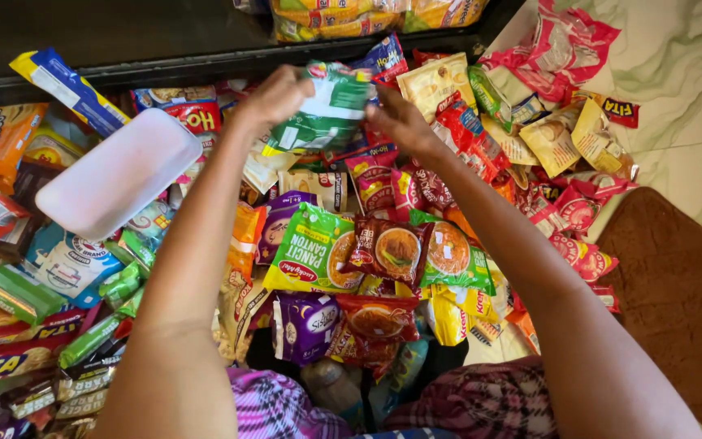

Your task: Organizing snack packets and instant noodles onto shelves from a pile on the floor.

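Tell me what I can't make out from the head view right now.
- Green packet: blurred, its ends covered by the left hand and right hand.
- Lower packets in the pile: buried under upper ones.
- Top shelf packs: cut by the upper edge.
- White lid: underside hidden.

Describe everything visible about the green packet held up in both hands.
The green packet is a glossy, crinkled plastic pouch, mostly green with a white band and a small pale label panel low on its left. It is held tilted above the heap of snack packets, clear of them. The left hand pinches its left edge; the right hand grips its right side. Whether it is sealed cannot be told.
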